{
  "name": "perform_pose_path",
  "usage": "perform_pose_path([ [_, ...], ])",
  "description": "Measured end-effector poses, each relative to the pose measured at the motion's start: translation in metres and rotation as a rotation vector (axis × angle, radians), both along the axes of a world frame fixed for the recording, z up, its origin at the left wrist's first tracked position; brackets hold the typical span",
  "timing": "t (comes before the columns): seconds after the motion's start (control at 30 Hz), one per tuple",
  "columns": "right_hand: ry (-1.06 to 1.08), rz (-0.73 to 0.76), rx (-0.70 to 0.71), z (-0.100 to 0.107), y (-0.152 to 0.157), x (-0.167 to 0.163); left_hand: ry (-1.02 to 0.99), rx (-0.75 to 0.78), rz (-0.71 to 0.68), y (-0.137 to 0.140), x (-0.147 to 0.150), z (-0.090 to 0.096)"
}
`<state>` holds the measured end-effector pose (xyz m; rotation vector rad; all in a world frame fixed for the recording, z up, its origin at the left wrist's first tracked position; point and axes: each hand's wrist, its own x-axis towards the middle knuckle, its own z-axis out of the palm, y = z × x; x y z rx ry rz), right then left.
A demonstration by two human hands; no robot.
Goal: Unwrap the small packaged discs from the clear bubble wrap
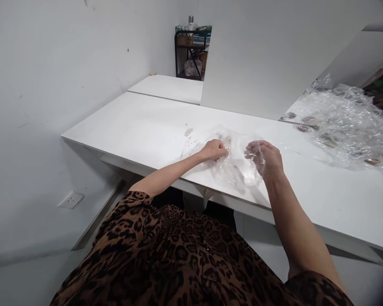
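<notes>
A crumpled, clear plastic bag [238, 172] lies on the white table [140, 123] in front of me. My left hand [213, 150] is closed in a pinch on the bag's left side. On the other side, my right hand [270, 159] has its fingers stretched loosely toward the left, slightly bent and apart, with the thin film draped over them. A small brownish spot shows within the film between the hands; I cannot make out what it is.
A heap of clear plastic bags [354, 123], with small dark and brownish items among them, covers the table's right end. A tall white panel [242, 59] rises behind the table. A black shelf rack [190, 46] with boxes stands beyond. The wall with a socket [70, 199] is on my left.
</notes>
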<state>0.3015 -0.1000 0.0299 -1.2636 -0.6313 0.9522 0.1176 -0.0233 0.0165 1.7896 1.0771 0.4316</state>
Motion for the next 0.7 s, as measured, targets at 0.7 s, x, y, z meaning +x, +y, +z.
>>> perform_pose_path([
  [0.7,-0.291,0.185,0.137,0.132,0.039,-0.043,-0.069,0.06,0.149,0.002,-0.024,-0.004],
])
